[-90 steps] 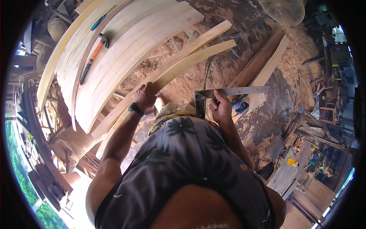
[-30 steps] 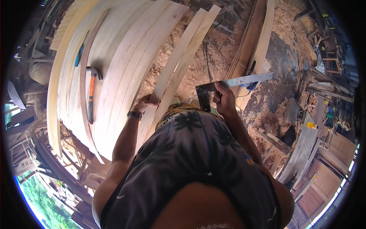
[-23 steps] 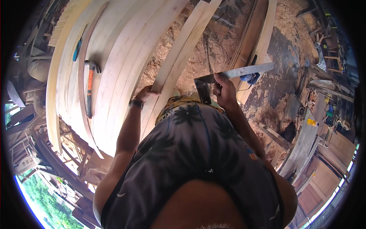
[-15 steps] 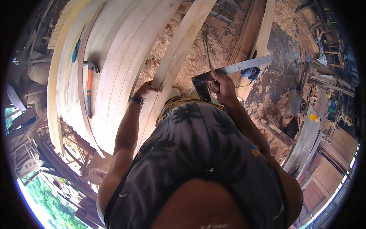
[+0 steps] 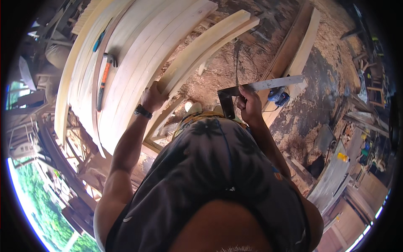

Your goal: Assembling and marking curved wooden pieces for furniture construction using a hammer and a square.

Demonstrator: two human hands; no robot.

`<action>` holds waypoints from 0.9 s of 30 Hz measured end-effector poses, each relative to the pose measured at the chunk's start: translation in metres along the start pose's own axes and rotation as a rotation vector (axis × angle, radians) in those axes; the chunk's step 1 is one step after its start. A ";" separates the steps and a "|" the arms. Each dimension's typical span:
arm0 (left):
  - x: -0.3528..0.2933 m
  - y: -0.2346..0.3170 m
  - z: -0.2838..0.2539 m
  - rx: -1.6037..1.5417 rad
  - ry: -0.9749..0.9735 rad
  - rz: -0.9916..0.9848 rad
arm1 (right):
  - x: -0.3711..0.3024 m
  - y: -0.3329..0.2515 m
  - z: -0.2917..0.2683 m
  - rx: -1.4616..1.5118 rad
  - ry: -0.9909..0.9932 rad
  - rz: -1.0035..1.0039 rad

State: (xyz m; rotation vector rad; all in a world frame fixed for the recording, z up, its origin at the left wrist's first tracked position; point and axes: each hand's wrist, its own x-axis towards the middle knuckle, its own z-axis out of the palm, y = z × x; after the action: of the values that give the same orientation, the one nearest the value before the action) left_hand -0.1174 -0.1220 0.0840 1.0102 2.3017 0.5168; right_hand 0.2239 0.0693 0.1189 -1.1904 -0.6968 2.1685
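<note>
My left hand [image 5: 154, 97], with a dark watch on the wrist, is closed around the near end of a long pale wooden plank [image 5: 203, 46]. A second plank edge shows along its right side. In my right hand [image 5: 250, 106] is a carpenter's square [image 5: 275, 82], gripped near its corner, its long metal blade pointing right and its dark arm pointing down toward me. To the left, wide joined boards [image 5: 145, 50] carry a hammer [image 5: 104, 80] with an orange and black handle and a blue-handled tool [image 5: 99, 42].
A blue power tool [image 5: 278, 97] sits beyond the square, by long boards [image 5: 289, 59] at the right. Wood shavings [image 5: 226, 67] cover the floor. Beneath my left hand is a wooden frame [image 5: 157, 140]. Scrap timber [image 5: 365, 122] lies along the right side.
The plank under my left hand has shifted away from me; its far end now shows and its near end has left my lap. The right hand keeps the square, and the view has shifted slightly.
</note>
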 end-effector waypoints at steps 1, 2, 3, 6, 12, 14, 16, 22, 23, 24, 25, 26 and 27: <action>-0.009 0.002 0.006 -0.004 0.015 -0.016 | 0.006 0.004 -0.016 -0.010 -0.018 0.010; -0.014 0.014 0.015 0.121 0.087 -0.044 | 0.017 0.011 -0.038 -0.127 -0.088 -0.101; -0.020 0.020 0.020 0.248 0.159 -0.077 | 0.021 0.008 -0.043 -0.243 -0.162 -0.212; -0.023 0.019 0.022 0.211 0.200 -0.082 | 0.012 -0.015 -0.038 -0.011 -0.071 0.025; -0.033 0.025 0.024 0.309 0.354 -0.080 | 0.015 -0.041 -0.054 -0.050 -0.178 0.069; -0.033 0.027 0.024 0.343 0.286 -0.123 | 0.010 -0.046 -0.056 -0.068 -0.179 0.056; -0.031 0.018 0.023 0.322 0.298 -0.108 | 0.007 -0.051 -0.060 -0.075 -0.181 0.039; -0.021 0.030 0.027 0.289 0.310 -0.035 | 0.003 -0.052 -0.084 -0.124 -0.154 0.119; -0.013 0.036 0.027 0.298 0.302 -0.026 | 0.003 -0.053 -0.087 -0.121 -0.153 0.115; -0.007 0.041 0.028 0.307 0.292 -0.016 | 0.004 -0.052 -0.089 -0.123 -0.144 0.121; -0.004 0.044 0.029 0.309 0.292 -0.012 | 0.004 -0.052 -0.091 -0.125 -0.134 0.127; 0.000 0.050 0.031 0.324 0.272 -0.033 | 0.004 -0.053 -0.094 -0.123 -0.130 0.125; 0.003 0.056 0.032 0.339 0.253 -0.054 | 0.003 -0.054 -0.097 -0.103 -0.142 0.120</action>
State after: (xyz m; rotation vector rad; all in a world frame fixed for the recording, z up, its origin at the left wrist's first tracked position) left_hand -0.0687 -0.0803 0.0893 1.0847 2.6994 0.2460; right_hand 0.3183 0.1262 0.1082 -1.1643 -0.8248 2.3604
